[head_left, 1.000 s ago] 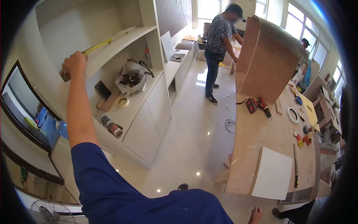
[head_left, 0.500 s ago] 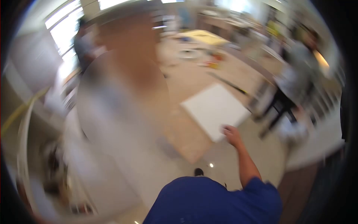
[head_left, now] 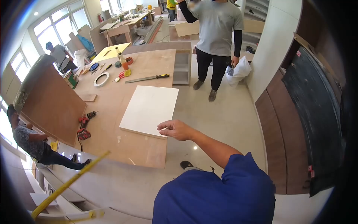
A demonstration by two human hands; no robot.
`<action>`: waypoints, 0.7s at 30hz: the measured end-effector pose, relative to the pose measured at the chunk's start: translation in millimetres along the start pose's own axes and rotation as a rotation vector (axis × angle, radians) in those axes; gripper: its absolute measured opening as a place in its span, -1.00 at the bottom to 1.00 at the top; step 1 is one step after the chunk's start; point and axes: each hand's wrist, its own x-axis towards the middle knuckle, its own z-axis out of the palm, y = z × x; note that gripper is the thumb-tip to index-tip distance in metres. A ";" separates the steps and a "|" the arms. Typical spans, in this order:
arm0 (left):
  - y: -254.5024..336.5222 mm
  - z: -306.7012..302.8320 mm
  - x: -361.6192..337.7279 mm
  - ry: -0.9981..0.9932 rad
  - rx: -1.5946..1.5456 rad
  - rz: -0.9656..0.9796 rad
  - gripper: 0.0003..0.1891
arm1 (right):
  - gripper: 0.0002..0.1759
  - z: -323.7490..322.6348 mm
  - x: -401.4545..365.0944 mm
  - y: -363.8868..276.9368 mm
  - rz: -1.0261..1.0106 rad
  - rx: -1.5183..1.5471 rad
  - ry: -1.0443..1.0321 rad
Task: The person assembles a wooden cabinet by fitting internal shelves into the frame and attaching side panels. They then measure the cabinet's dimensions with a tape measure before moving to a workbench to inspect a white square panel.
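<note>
My right hand reaches out over the near right corner of a white square board. Its fingers are stretched forward with the thumb apart from them, and nothing shows between them. The board lies flat on a large wooden tabletop, close to its right edge. Behind the board lies a long flat file with a black and yellow handle. A red cordless drill rests further left on the same top. My left hand is out of view.
A tape roll, an orange bottle and small tools lie on the table's far part. One person stands beyond the right edge near a white sack. Another person is by an upright brown panel at left.
My view has swung and steadied, so the blurred panel now stands at the left. My right hand stays near the white board's corner. The person at right now appears nearer the middle.
</note>
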 end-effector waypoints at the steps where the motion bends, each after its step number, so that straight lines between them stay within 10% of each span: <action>1: 7.9 1.2 5.7 -0.029 -0.057 0.062 -0.59 | -0.60 -2.0 -4.5 -4.3 -0.002 0.037 0.001; 8: 67.3 15.3 42.9 -0.159 -0.344 0.417 -0.52 | -0.42 -10.8 -50.9 -57.3 -0.128 0.160 0.089; 14: 155.7 30.5 53.5 0.488 -0.470 0.710 -0.92 | -0.26 1.1 -100.3 -57.9 -0.078 0.000 0.011; 21: 246.7 -14.3 37.1 0.329 -0.412 0.941 -0.90 | -0.19 -0.8 -123.2 -14.0 -0.082 -0.216 0.168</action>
